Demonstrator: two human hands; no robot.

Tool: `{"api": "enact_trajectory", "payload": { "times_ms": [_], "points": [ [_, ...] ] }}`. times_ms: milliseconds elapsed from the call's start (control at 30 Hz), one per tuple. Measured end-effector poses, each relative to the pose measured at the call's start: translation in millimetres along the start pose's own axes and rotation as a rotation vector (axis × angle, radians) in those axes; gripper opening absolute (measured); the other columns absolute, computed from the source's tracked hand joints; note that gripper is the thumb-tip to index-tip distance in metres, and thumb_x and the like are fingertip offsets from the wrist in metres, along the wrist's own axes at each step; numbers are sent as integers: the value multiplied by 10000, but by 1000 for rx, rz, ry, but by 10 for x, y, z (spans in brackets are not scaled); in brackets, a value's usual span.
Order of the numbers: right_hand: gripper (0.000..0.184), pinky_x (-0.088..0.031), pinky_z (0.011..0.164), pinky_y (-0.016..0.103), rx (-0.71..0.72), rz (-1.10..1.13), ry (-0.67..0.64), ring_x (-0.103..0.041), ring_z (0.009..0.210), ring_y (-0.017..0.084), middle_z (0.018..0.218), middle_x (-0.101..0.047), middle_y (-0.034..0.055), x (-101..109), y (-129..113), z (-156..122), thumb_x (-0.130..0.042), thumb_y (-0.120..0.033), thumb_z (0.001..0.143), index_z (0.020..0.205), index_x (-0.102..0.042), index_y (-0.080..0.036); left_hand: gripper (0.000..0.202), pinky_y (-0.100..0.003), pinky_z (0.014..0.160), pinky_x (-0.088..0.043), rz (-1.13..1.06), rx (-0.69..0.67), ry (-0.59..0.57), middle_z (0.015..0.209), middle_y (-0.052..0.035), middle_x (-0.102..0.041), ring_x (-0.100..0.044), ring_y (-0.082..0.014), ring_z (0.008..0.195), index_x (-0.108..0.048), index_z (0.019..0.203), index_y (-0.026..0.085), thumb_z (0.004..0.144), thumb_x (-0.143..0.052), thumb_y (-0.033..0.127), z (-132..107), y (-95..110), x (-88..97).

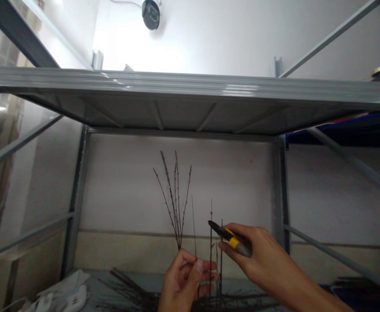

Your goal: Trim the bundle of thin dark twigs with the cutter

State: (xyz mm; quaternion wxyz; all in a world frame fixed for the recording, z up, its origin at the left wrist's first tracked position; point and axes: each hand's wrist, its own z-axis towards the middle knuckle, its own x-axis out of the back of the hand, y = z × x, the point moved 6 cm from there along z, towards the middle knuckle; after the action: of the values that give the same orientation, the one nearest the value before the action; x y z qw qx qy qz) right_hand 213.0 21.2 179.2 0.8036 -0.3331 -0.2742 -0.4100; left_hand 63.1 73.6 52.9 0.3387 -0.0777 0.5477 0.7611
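Observation:
My left hand [188, 279], low in the middle, is closed on thin dark twigs [175, 216]. Several of them fan upward against the wall, with small buds along their lengths. A separate thin stem [194, 221] rises by its thumb, and more upright twigs [211, 234] stand at its fingers. To the right, my right hand [251, 249] grips a black-and-yellow hand tool [229, 237] with a tapered black tip pointing up and left. It looks like pruning shears or pliers; the palm hides part of its handle. The tip is close to an upright twig; contact is unclear.
More dark branches [128, 284] lie across the lower shelf behind and below my hands. White power adapters and cables [63, 299] sit at lower left. A grey metal shelf [190, 84] spans overhead, with posts [282, 195] and slanted braces at the sides. A camera [151, 15] hangs high on the wall.

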Motion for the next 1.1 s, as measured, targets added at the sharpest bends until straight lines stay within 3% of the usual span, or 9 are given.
{"api": "enact_trajectory", "payload": {
  "times_ms": [100,267,433,667,733,867,1100],
  "points": [
    [233,-516,810,359,51,-103,-8,-708,906,272,974,-773,86,-29,52,-80,-594,-237,837,1025,-730,-217,430,-377,727,-584,-48,5,-14,968,-104,-804,-732,-216,829,-551,781,204,726,-831,525,-21,-35,-10],
    [265,-513,823,392,74,-194,-108,-698,922,270,996,-757,66,-127,114,-204,-567,-141,795,999,-699,-249,390,-291,667,-546,39,-10,10,950,-106,-794,-711,-208,851,-617,779,183,742,-823,512,-41,-65,15],
    [274,-502,822,446,48,-268,-171,-684,958,315,1023,-747,95,-227,135,-277,-557,-140,804,1024,-694,-229,364,-225,575,-484,100,-43,28,763,-62,-771,-690,-159,685,-684,742,158,730,-838,488,-45,-91,7],
    [336,-491,820,405,59,-269,-220,-683,955,296,1003,-750,73,-276,152,-321,-557,-103,766,1037,-699,-241,312,-199,502,-423,120,-58,55,557,3,-654,-526,-90,510,-768,728,135,715,-861,432,-43,-93,10],
    [327,-495,823,400,46,-276,-220,-686,952,298,985,-754,77,-280,192,-326,-550,-110,767,1020,-712,-241,310,-200,507,-439,111,-77,40,615,-23,-691,-542,-96,537,-801,750,130,693,-876,425,-67,-69,-17],
    [311,-501,834,389,32,-287,-177,-688,958,307,969,-760,101,-246,250,-312,-555,-148,782,1021,-738,-226,329,-233,605,-533,68,-103,4,948,-122,-795,-674,-163,714,-843,848,144,670,-890,417,-145,-19,-81],
    [202,-479,711,315,37,-220,-190,-685,774,246,773,-744,57,-209,152,-320,-557,-163,797,840,-742,-230,269,-259,698,-592,18,-35,54,921,-112,-828,-741,-186,740,-844,811,153,649,-920,354,-185,-9,-63]
  ]
}}
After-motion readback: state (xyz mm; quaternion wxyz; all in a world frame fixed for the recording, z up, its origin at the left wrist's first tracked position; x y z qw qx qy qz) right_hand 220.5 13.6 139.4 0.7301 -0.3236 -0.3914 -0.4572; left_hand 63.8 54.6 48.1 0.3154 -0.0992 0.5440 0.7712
